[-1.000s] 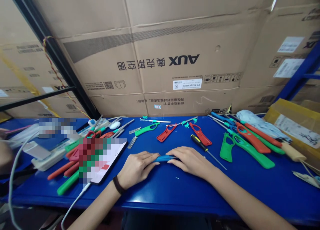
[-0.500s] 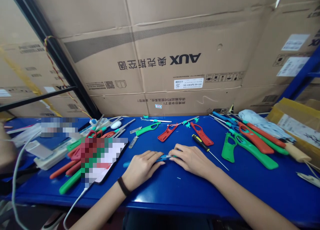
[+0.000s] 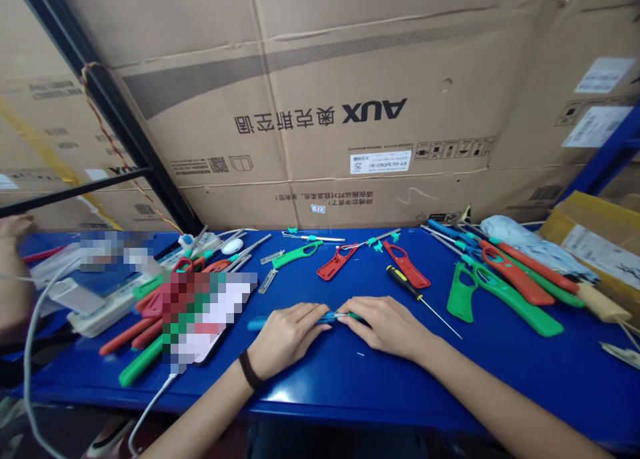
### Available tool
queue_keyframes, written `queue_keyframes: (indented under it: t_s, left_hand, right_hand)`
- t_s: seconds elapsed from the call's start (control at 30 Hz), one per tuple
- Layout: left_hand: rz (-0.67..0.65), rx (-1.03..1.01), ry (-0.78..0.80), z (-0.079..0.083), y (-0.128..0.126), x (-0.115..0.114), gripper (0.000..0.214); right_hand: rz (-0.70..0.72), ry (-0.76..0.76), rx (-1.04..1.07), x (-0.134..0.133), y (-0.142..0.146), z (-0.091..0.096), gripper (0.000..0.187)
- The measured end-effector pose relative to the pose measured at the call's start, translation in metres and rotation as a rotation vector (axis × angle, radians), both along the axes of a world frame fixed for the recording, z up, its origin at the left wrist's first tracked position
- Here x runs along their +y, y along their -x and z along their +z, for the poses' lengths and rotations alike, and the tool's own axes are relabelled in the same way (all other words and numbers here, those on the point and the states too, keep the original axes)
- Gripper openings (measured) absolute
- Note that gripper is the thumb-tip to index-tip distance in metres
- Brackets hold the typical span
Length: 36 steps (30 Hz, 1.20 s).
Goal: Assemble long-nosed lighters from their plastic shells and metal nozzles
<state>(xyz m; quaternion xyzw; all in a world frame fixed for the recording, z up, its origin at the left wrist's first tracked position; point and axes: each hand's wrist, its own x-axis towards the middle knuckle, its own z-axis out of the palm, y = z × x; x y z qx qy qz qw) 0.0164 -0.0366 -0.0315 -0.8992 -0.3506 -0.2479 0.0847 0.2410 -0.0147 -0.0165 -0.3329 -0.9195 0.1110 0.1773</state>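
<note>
Your left hand (image 3: pixel 287 336) and right hand (image 3: pixel 385 326) close around a slim blue plastic lighter body (image 3: pixel 260 323). Its teal end (image 3: pixel 354 316) pokes out under your right fingers (image 3: pixel 350 307).

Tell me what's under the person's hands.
The left hand and right hand hold a slim blue plastic piece just above the blue bench top. The fingers cover its middle, so that stretch and the bench beneath cannot be seen.

Left forearm (image 3: pixel 197 412), reaching in from 7 o'clock; right forearm (image 3: pixel 500 399), reaching in from 5 o'clock; left hand (image 3: pixel 287 336) and right hand (image 3: pixel 385 326), gripping palm-down, almost meeting at 6 o'clock.
</note>
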Motion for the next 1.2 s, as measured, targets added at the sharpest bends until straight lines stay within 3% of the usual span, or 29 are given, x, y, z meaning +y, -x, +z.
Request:
queue_keyframes:
  t_s: [0.37,0.6,1.0,1.2]
  left_hand:
    - [-0.001,0.018,-0.102,-0.0018,0.0012,0.0001,0.025]
    - [-0.045,0.024,-0.126,0.0009,0.001,-0.0025,0.022]
    - [-0.026,-0.003,-0.115,-0.0006,0.0002,-0.0023,0.023]
    - [-0.008,-0.001,-0.046,0.001,-0.0004,-0.0011,0.027]
  right_hand:
    - [-0.045,0.025,0.089,-0.002,0.0027,-0.0063,0.026]
    - [0.011,0.021,0.036,-0.0003,-0.0008,-0.0002,0.029]
    - [-0.013,-0.016,0.044,-0.0035,0.0019,-0.0006,0.023]
    - [-0.007,-0.104,0.013,0.0001,0.0038,-0.0044,0.028]
